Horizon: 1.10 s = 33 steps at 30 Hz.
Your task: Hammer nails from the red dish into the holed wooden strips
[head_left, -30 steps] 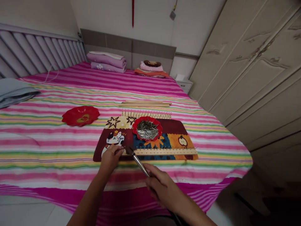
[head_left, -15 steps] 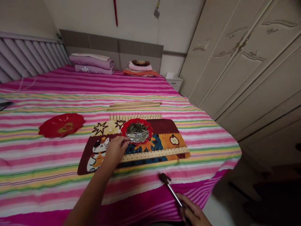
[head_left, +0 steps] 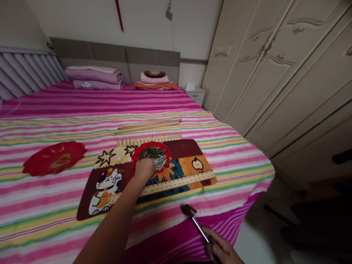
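My left hand [head_left: 145,170] reaches into a scalloped red bowl [head_left: 168,154] filled with loose metal nails [head_left: 153,151]. Its fingertips are hidden among the nails. In my right hand [head_left: 221,247] is a hammer [head_left: 198,229], gripped by the handle, its dark head over the bed's near edge. A wooden strip [head_left: 178,182] with rows of holes and some nails standing along it lies across the patterned mat [head_left: 181,147]; my left forearm covers part of it. Behind the bowl, more wooden strips [head_left: 148,139] bristle with upright nails.
Plain wooden sticks [head_left: 150,125] lie farther back on the striped bedspread [head_left: 233,157]. A red scalloped plate [head_left: 55,158] rests at left. Folded bedding [head_left: 96,77] is stacked by the headboard [head_left: 110,55]. The wardrobe [head_left: 247,73] stands along the right.
My left hand has moved from the bowl's left rim into the nails. My right hand still holds the hammer low at right. The whole view has shifted a little to the right.
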{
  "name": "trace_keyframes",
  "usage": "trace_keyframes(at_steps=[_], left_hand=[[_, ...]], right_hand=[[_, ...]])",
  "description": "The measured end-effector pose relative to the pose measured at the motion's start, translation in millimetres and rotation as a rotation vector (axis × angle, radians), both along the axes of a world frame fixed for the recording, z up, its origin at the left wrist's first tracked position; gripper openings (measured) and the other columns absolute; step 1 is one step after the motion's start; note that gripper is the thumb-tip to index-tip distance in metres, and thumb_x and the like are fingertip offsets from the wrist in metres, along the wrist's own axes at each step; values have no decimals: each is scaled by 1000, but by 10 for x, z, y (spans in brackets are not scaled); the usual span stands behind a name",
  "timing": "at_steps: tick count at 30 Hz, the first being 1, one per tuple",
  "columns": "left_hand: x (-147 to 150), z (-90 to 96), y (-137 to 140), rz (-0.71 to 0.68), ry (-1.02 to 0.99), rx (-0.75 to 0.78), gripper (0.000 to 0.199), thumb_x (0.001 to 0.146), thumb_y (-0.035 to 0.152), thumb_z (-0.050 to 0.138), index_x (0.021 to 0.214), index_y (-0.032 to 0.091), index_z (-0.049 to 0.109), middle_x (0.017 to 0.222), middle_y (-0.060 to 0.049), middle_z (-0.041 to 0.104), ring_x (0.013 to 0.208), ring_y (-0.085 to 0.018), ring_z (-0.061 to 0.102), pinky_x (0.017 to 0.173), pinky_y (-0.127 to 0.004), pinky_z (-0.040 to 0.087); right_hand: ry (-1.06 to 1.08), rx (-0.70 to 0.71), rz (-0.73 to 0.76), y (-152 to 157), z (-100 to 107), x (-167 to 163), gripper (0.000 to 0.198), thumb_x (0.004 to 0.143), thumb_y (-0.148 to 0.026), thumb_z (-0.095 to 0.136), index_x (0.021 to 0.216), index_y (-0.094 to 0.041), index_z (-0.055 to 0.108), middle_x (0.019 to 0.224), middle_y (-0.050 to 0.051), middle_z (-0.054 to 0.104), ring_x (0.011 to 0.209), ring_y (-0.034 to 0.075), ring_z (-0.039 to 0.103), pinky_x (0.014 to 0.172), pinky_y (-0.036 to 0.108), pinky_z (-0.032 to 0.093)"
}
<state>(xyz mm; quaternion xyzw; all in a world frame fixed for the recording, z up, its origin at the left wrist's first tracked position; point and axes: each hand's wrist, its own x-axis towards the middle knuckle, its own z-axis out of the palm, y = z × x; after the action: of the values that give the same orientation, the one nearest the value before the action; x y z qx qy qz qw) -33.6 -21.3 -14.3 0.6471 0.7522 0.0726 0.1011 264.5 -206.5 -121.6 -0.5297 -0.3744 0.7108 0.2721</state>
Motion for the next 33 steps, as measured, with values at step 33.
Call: trace_keyframes(at_steps=[33], left_hand=[[-973,-331,-1424,659,-1284,463,48,37,42,80,72,15,61,59,0,65,56,-12,59,56,-24,46]], right_hand=[[-194,67,-2,-48,-43,-37,63,71,-49,51,127,-20,47,48,-11,38,27,2,20,26,13,11]])
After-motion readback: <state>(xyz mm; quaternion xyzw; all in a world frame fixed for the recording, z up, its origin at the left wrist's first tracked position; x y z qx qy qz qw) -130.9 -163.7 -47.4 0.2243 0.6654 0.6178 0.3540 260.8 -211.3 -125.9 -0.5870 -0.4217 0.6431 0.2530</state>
